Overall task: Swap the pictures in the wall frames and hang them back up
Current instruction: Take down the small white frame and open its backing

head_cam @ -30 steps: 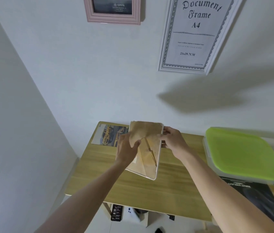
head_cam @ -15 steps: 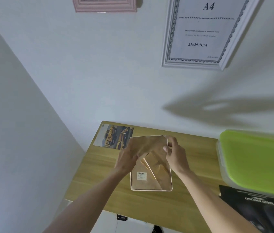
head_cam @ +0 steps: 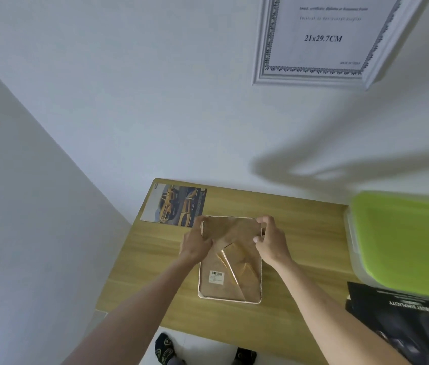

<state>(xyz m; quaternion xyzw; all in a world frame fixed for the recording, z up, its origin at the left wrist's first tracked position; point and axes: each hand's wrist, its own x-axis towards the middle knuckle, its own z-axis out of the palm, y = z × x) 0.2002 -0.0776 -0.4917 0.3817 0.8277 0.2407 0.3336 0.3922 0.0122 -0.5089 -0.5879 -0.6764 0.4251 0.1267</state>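
Face-down frame (head_cam: pixel 230 275) between both hands' grip.

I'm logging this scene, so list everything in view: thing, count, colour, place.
frame: 1, pale rim, brown back up, flat on table centre
car photo: 1, yellow and grey, table's far left corner
table: 1, light wood, against wall
document frame: 1, white, on wall upper right
box lid: 1, green, on clear box at right
poster: 1, black, lower right
feet: 2, dark socks, on floor below table
left hand: 1, grips frame's far left corner
right hand: 1, grips frame's far right corner
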